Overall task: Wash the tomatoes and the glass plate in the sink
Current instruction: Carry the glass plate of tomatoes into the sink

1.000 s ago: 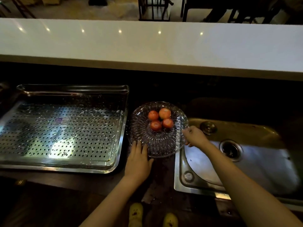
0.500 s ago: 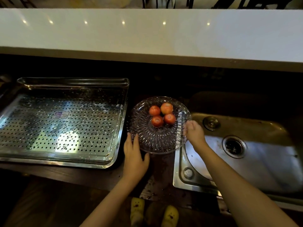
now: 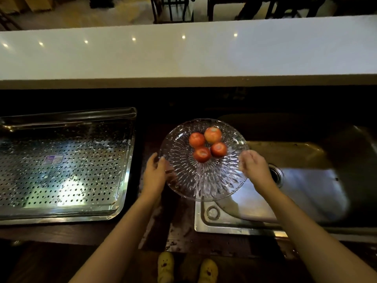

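A cut-glass plate (image 3: 204, 180) carries several red tomatoes (image 3: 207, 144) clustered on its far half. The plate is lifted and overhangs the left edge of the steel sink (image 3: 306, 193). My left hand (image 3: 156, 173) grips the plate's left rim, with the fingers under the glass and the thumb on top. On the right rim, my right hand (image 3: 253, 167) holds the plate with curled fingers. The sink's drain (image 3: 275, 174) shows just right of my right hand.
A perforated steel draining tray (image 3: 61, 166), wet with drops, lies to the left on the dark counter (image 3: 179, 231). A raised white bar top (image 3: 183, 54) runs across the back. A round hole fitting (image 3: 213, 212) sits on the sink's near-left rim.
Both hands took hold of the plate's rims and lifted it. The plate with the tomatoes has moved right, from the counter toward the sink.
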